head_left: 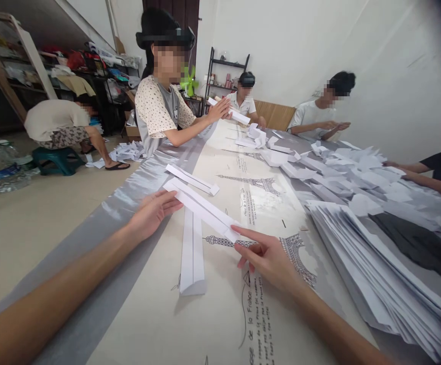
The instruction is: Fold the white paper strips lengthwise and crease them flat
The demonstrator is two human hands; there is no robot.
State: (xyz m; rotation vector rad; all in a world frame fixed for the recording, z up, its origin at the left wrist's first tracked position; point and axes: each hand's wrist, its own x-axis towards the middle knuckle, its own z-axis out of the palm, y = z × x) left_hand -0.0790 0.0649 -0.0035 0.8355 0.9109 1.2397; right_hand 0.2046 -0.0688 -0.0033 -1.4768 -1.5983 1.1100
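Observation:
A long folded white paper strip [204,209] is held slantwise above the table between both of my hands. My left hand [158,212] pinches its far left end, thumb on top and fingers beneath. At the near right end, my right hand [268,253] grips the strip between thumb and fingers. Partly behind it, a second folded paper strip [192,258] with a seam down its middle lies on the printed tablecloth [147,304]. Just beyond my left hand rests a third folded strip [192,180] with one end turned up.
A fanned stack of white paper [380,274] lies at right, beside dark cloth [414,243]. Behind it spreads a heap of folded papers [342,172]. Several people sit around the table; one person [167,101] across on the left holds paper. Another sits low on a green stool [58,159].

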